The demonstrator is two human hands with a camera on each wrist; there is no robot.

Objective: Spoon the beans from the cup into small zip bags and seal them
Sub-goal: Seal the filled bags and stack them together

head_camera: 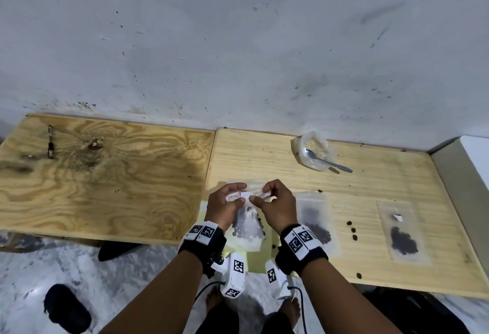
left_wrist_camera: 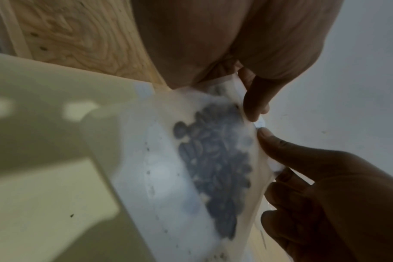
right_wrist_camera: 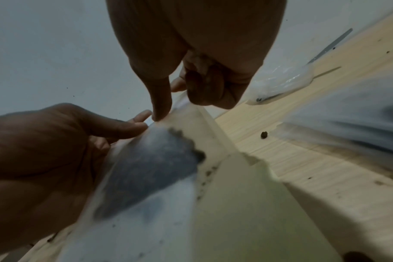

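A small clear zip bag [head_camera: 247,224] holding dark beans [left_wrist_camera: 215,159] hangs between both hands above the table's front edge. My left hand [head_camera: 229,200] pinches the left part of its top strip. My right hand [head_camera: 270,198] pinches the right part, thumb against curled fingers [right_wrist_camera: 204,88]. The bag [right_wrist_camera: 150,170] sags below the fingers. A clear plastic cup [head_camera: 313,152] lies tipped over at the back of the table, a metal spoon [head_camera: 328,162] resting in it. Two bean-filled bags [head_camera: 316,221] [head_camera: 402,235] lie flat to the right.
Loose beans [head_camera: 352,229] are scattered on the light wooden table [head_camera: 264,153]. A plywood board [head_camera: 105,175] adjoins it on the left. A pale yellow sheet [left_wrist_camera: 45,186] lies under the held bag. A grey wall rises behind; feet and dark shoes are on the floor below.
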